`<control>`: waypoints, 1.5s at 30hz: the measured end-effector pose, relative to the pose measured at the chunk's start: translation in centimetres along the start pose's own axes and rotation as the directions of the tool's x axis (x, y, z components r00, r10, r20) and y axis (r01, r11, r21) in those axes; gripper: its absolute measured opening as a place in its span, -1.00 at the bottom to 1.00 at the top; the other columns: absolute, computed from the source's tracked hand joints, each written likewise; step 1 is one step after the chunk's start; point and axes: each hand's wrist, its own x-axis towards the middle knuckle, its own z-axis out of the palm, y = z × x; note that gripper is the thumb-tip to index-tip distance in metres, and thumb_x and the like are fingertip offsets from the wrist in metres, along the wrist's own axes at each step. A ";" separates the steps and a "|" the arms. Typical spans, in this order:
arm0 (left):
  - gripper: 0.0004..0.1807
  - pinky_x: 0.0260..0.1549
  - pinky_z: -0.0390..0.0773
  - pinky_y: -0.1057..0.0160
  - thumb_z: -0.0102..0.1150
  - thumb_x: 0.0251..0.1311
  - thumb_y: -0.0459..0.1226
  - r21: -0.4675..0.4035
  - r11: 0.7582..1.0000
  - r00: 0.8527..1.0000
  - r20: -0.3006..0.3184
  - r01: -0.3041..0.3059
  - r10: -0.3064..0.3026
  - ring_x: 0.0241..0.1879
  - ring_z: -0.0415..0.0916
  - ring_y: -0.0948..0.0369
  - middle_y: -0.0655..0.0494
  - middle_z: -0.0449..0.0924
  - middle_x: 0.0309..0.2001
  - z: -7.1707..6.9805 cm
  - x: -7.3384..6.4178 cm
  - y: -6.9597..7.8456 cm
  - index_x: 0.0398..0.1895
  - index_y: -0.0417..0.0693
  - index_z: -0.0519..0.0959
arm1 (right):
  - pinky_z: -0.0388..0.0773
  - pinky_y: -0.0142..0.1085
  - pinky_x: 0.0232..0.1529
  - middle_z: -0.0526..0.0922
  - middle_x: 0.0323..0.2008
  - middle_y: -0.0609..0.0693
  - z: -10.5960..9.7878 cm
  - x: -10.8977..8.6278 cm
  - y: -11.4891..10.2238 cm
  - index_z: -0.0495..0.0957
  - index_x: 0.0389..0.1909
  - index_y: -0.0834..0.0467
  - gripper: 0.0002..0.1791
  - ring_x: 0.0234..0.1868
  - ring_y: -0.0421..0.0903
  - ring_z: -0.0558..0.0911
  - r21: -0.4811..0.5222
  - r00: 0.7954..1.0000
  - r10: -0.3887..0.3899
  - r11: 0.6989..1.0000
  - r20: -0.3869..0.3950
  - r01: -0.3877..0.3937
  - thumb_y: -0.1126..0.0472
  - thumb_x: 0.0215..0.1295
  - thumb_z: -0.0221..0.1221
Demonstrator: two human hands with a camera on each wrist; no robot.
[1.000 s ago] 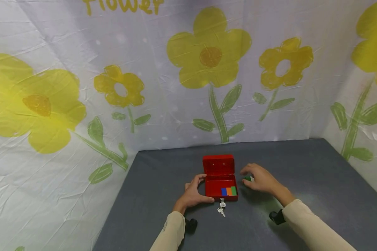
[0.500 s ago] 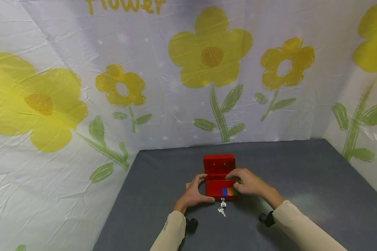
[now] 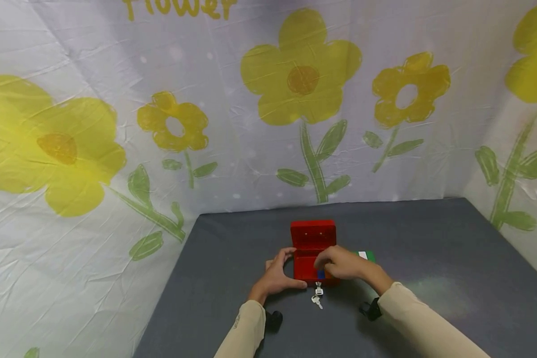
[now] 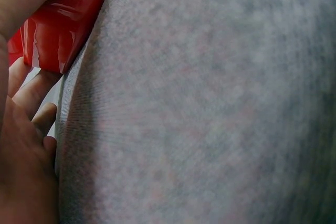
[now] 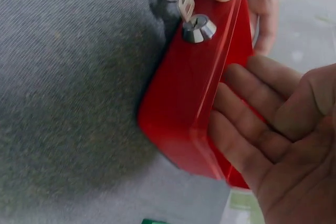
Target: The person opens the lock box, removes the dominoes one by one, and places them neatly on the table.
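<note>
A red metal cash box [image 3: 297,271] stands with its lid [image 3: 313,233] up. At its left side my left hand [image 3: 275,275] holds it, thumb on the front rim and fingers at the side. My right hand [image 3: 340,263] reaches over the right wall, fingers bent down inside; the right wrist view hides the fingertips, so whether they pinch anything is unclear. Close to them a blue flat piece [image 3: 320,274] shows on the box floor, with the neighbouring orange and green pieces mostly covered. Keys [image 3: 316,301] hang from the front lock [image 5: 199,28].
Just right of the box, a green-and-white item [image 3: 366,255] lies on the dark grey tabletop [image 3: 232,248], partly behind my right hand. A white sheet with yellow flowers [image 3: 259,164] rises behind the table.
From the green-and-white item, my right hand has moved left and down into the box, leaving that item on the table. My left hand stays on the box.
</note>
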 end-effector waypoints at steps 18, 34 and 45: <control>0.04 0.20 0.20 -0.09 0.66 -0.16 0.02 0.005 1.000 1.000 -0.001 -0.027 0.027 0.43 0.04 -0.01 0.11 0.37 0.48 0.2 0.0 0.0 0.43 0.33 0.25 | 0.63 -0.27 -0.19 0.78 -0.31 0.02 1.1 1.4 -0.5 0.75 -0.30 0.26 -0.65 -0.31 -0.21 0.65 -0.066 0.996 0.035 0.997 0.080 -0.030 0.51 0.16 -0.02; 0.03 0.19 0.17 -0.09 0.66 -0.16 0.00 0.007 0.999 0.999 -0.002 -0.049 0.049 0.45 0.07 -0.02 0.08 0.38 0.45 0.0 0.0 0.1 0.42 0.32 0.25 | 0.65 -0.19 -0.21 0.77 -0.39 -0.03 1.6 1.9 -0.8 0.76 -0.38 0.22 -0.72 -0.38 -0.18 0.64 -0.177 0.990 0.120 0.978 0.068 -0.106 0.47 0.17 0.06; 0.04 0.18 0.18 -0.09 0.66 -0.16 0.00 -0.001 0.998 0.998 -0.006 -0.056 0.056 0.45 0.05 -0.04 0.10 0.39 0.46 -0.1 -0.1 0.1 0.43 0.29 0.26 | 0.66 -0.12 -0.13 0.79 -0.32 0.01 1.3 2.4 -0.4 0.77 -0.36 0.23 -0.67 -0.28 -0.07 0.70 -0.194 0.994 0.093 0.978 0.055 -0.081 0.49 0.17 0.01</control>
